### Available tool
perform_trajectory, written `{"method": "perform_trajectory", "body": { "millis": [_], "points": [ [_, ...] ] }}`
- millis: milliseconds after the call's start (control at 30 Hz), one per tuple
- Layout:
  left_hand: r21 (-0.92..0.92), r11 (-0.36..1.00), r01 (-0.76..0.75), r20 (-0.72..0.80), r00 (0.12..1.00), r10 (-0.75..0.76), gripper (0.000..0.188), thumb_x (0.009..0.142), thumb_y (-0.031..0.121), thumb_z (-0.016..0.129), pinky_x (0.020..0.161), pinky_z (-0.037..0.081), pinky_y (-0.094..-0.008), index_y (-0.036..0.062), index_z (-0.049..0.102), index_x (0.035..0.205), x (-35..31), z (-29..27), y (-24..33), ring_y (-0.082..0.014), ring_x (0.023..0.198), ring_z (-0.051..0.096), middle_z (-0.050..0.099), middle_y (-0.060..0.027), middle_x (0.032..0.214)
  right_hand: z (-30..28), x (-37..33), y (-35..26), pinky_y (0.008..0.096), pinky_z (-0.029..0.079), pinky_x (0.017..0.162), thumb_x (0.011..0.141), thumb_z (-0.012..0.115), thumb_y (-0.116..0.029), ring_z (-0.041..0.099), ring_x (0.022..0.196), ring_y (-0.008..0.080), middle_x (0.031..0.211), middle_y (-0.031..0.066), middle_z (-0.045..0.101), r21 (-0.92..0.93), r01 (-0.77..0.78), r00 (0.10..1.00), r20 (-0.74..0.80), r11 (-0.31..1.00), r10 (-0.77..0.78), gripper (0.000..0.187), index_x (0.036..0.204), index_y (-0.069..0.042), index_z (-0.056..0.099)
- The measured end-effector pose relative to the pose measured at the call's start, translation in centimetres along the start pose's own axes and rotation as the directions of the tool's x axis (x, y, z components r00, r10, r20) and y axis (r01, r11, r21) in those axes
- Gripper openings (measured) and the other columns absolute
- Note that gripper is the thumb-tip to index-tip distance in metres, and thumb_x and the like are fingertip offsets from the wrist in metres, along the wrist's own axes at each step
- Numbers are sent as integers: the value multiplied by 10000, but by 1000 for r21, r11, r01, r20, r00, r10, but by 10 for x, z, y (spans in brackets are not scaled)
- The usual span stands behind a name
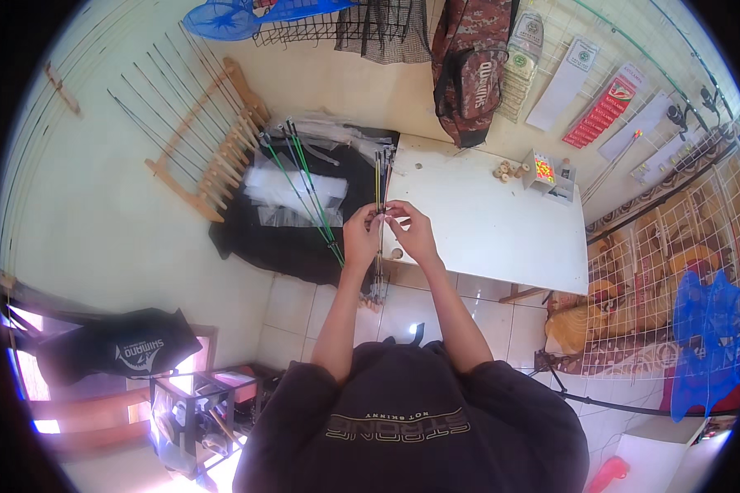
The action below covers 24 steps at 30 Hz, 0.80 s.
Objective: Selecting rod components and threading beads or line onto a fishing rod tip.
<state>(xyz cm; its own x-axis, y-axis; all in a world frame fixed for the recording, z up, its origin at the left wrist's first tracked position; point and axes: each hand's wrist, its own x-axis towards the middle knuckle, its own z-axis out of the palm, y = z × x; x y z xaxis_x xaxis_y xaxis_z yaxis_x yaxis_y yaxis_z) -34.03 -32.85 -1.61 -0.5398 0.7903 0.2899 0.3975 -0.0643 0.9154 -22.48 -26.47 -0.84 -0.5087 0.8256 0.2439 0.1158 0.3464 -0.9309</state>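
Note:
A narrow bundle of thin fishing rods [378, 182], some yellow and some dark, runs away from me past the left edge of the white table. My left hand [360, 236] is closed around the bundle near its middle. From the other side, my right hand [417, 234] pinches at the same spot, its fingertips meeting those of the left; anything small between them is hidden. The lower ends of the bundle hang over the tiled floor. Just left of it, green rods [308, 185] lean across clear plastic sleeves [296, 193] on a black cloth [247, 242].
The white table [493, 222] bears wooden pieces [510, 171] and a small box [541, 171] at its far right. A wooden rack [214, 177] of rods stands left. A camouflage bag [473, 74] hangs ahead. A white wire grid [649, 287] with blue netting [711, 345] stands right.

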Motion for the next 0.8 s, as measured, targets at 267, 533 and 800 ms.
{"method": "perform_trajectory", "body": {
  "millis": [267,533,800],
  "points": [
    [34,999,24,-13,1000,-24,205,832,-26,608,698,519,-292,-15,625,1036,-1,-2,2,-184,773,679,685,-134,856,2,-3,5,319,497,715,791,662,-39,651,863,189,924,78,686,-81,7,1000,20,997,-6,332,1116,-73,602],
    [22,1000,12,13,1000,-13,211,824,-30,614,705,520,-287,-23,616,1034,0,-4,-9,-182,768,667,683,-124,876,7,-3,13,343,507,708,791,652,-46,647,889,213,934,86,688,-156,-4,1000,21,988,8,324,1111,-55,605],
    [14,999,40,68,997,-41,191,815,12,652,681,529,-269,-7,632,1003,1,-4,-3,-155,754,660,686,-100,850,14,-7,29,338,518,722,795,663,-83,656,868,224,915,107,688,-295,56,998,11,954,-55,275,1063,-38,622]
  ]
}}
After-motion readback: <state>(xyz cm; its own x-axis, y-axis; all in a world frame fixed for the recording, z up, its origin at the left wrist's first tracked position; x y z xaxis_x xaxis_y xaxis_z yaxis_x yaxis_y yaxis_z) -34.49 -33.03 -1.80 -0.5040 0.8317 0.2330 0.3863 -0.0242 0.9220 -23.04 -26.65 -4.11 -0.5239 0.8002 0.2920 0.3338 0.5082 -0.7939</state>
